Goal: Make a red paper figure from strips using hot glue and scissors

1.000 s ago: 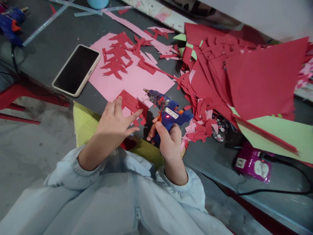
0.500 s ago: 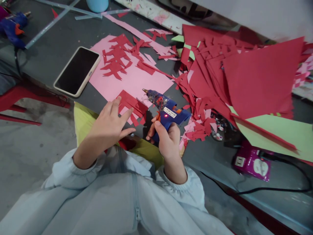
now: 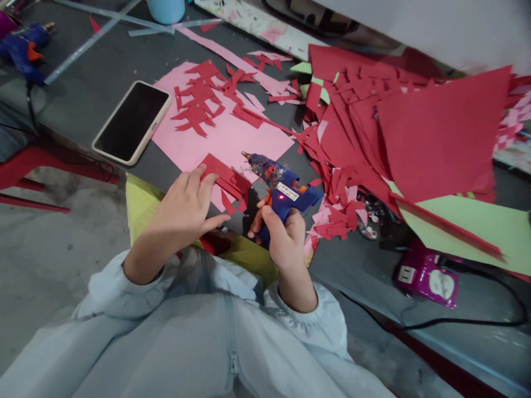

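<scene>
My right hand (image 3: 282,232) is wrapped round the handle of a blue hot glue gun (image 3: 286,190) with a lit red light. Its nozzle points up and left, over the pink paper. My left hand (image 3: 182,204) lies with fingers stretched out and thumb apart, the fingertips on the left end of a folded red paper piece (image 3: 227,174). That piece rests near the table's front edge, partly on a sheet of pink paper (image 3: 257,146). Farther back on the sheet lie red paper cut-outs (image 3: 199,99) with pointed ends.
A smartphone (image 3: 131,122) lies left of the pink sheet. Red paper sheets (image 3: 443,132) and scraps (image 3: 340,215) are heaped to the right. A purple power box (image 3: 429,276) with a black cable sits at front right. A second glue gun (image 3: 25,52) and clear glue sticks (image 3: 93,41) are at far left.
My left index finger has shifted slightly left and closer to the other fingers on the red paper. My right hand and the glue gun stay about where they were.
</scene>
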Motion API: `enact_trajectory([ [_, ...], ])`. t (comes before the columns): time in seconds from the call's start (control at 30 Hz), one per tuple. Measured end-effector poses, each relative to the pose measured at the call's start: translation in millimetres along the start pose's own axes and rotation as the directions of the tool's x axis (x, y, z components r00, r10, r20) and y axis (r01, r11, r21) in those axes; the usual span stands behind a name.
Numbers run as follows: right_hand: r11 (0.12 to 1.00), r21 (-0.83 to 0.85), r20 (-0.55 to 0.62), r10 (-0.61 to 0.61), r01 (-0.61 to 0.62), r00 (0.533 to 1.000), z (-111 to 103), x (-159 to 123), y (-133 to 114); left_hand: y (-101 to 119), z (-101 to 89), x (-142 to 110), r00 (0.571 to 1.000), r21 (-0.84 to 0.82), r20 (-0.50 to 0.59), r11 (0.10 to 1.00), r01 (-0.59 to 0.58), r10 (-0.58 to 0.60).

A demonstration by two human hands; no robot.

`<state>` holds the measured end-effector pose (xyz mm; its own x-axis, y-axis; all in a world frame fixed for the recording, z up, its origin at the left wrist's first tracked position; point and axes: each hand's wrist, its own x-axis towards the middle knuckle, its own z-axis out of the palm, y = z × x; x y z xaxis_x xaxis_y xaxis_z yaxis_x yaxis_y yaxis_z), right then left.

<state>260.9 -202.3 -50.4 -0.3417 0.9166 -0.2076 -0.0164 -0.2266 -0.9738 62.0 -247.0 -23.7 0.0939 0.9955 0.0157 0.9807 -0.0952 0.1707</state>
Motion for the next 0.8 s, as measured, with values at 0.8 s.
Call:
enact_trajectory([
  [0.8,1.0,-0.005,0.0,0.013,-0.013,1.0,0.6,0.0,-1.3,7.1,-8.8,11.9,0.995,-0.002,0.027,0.995,0.1,-0.1],
])
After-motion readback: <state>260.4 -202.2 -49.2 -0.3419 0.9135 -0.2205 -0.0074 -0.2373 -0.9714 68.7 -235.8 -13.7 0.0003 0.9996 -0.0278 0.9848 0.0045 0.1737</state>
